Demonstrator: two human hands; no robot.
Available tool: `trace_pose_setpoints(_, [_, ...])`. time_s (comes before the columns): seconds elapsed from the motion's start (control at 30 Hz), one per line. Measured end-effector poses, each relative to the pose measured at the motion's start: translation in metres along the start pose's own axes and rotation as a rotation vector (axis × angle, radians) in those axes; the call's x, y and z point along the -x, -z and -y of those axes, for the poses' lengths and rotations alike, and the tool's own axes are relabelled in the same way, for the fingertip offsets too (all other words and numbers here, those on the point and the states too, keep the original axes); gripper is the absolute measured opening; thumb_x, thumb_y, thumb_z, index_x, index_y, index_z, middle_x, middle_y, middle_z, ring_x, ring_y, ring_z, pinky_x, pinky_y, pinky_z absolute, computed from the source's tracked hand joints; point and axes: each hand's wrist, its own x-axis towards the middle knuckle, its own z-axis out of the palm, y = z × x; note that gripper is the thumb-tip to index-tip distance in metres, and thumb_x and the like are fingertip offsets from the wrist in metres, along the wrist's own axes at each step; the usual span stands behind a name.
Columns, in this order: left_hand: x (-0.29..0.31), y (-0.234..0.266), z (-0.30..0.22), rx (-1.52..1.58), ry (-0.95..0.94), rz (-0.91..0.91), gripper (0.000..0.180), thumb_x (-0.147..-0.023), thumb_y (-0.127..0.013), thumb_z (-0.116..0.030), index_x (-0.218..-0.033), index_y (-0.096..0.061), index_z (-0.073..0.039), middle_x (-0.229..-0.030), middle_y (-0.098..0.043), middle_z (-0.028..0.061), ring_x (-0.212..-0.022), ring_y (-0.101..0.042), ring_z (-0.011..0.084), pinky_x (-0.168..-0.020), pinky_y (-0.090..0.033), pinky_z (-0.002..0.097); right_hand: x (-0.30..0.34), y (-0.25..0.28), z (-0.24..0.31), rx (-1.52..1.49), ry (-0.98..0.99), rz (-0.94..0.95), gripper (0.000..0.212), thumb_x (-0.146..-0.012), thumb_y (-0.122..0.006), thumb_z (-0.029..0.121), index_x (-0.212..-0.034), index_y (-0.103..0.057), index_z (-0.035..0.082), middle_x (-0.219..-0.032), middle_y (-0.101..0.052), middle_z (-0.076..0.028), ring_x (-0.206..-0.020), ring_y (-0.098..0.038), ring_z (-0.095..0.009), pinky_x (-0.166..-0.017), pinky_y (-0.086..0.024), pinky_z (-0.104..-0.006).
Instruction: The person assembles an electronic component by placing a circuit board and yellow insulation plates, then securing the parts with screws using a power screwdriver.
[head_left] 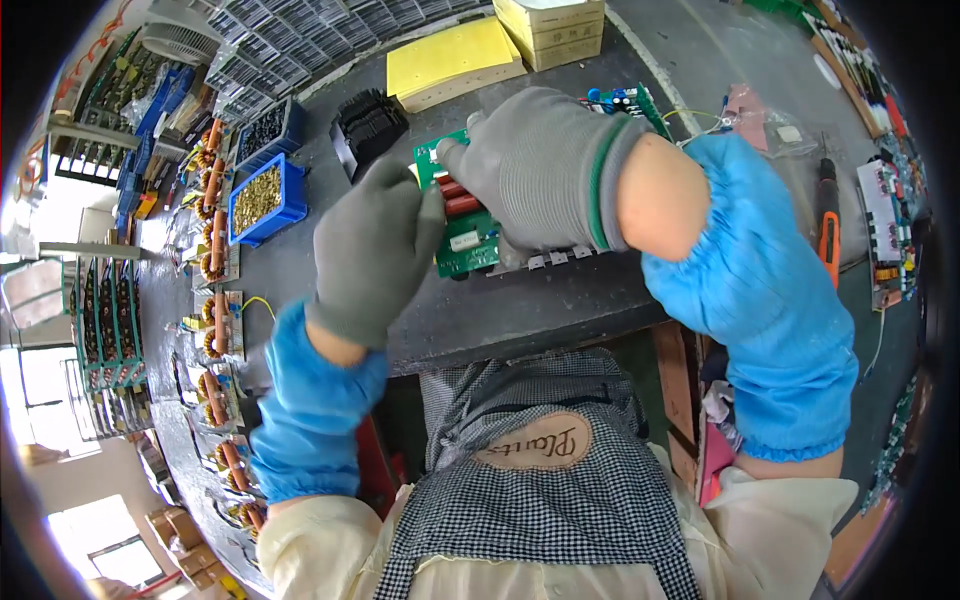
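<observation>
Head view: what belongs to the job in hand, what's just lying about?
Apparently in the job:
green circuit board, right hand over it, left hand at its edge
red-brown components on the board

Probably just lying about:
orange-and-black tool
yellow sheets
black parts
blue bin, possibly supplies

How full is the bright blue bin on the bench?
Not empty: small brass-coloured parts spread across the inside of the bin. Cannot tell how deep they lie.

Bright overall; windows (95, 525) between eight and nine o'clock glare white. The table (480, 315) carries a faint sheen. Straight edges bend toward the blackened rim.
</observation>
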Motion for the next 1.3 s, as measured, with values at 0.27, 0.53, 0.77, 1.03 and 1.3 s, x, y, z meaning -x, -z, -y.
trace_pose_setpoints(0.27, [-0.014, 0.001, 0.015, 0.248, 0.023, 0.166, 0.029, -0.101, -0.058, -0.027, -0.088, -0.067, -0.002, -0.098, -0.065, 0.0144, -0.082, -0.067, 0.0378, -0.072, -0.053, 0.0457, 0.000, -0.012, -0.008, -0.002, 0.004, -0.083, 0.093, -0.068, -0.088, 0.050, -0.139, -0.057, -0.001, -0.114, -0.070, -0.024, -0.098, -0.074, -0.033, -0.079, -0.061, -0.0434])
trace_pose_setpoints(0.53, [0.002, 0.003, 0.010, 0.000, -0.098, -0.025, 0.020, -0.098, -0.065, -0.029, -0.098, -0.070, -0.009, -0.096, -0.067, 0.0116, -0.081, -0.068, 0.0345, -0.069, -0.055, 0.0427, 0.001, -0.013, -0.007, 0.019, -0.022, -0.074, 0.098, -0.066, -0.091, 0.049, -0.144, -0.054, 0.001, -0.120, -0.068, -0.027, -0.101, -0.073, -0.036, -0.084, -0.061, -0.0416])
trace_pose_setpoints(0.77, [-0.002, 0.032, 0.006, -0.028, -0.270, 0.036, 0.024, -0.089, -0.076, -0.020, -0.110, -0.073, -0.010, -0.090, -0.071, 0.0096, -0.074, -0.069, 0.0303, -0.063, -0.055, 0.0389, 0.004, -0.005, -0.006, -0.050, -0.001, -0.055, 0.085, -0.067, -0.090, 0.042, -0.133, -0.058, -0.002, -0.107, -0.070, -0.022, -0.095, -0.074, -0.035, -0.081, -0.060, -0.0434])
trace_pose_setpoints(1.03, [-0.038, 0.034, 0.011, 0.346, -0.004, 0.405, 0.024, -0.083, -0.082, -0.012, -0.105, -0.076, -0.002, -0.079, -0.068, 0.0133, -0.064, -0.065, 0.0233, -0.060, -0.050, 0.0336, 0.030, -0.018, -0.007, 0.168, -0.051, -0.430, 0.038, -0.085, -0.070, 0.028, -0.109, -0.067, -0.001, -0.091, -0.070, -0.020, -0.079, -0.070, -0.031, -0.068, -0.053, -0.0406])
trace_pose_setpoints(1.3, [-0.016, 0.017, 0.031, 0.701, 0.167, 0.317, 0.025, -0.085, -0.081, -0.008, -0.107, -0.075, 0.002, -0.085, -0.072, 0.0093, -0.074, -0.068, 0.0147, -0.066, -0.053, 0.0287, 0.008, -0.011, -0.012, 0.045, 0.023, -0.273, 0.056, -0.083, -0.072, 0.032, -0.127, -0.061, -0.002, -0.112, -0.067, -0.024, -0.102, -0.067, -0.030, -0.083, -0.050, -0.0404])
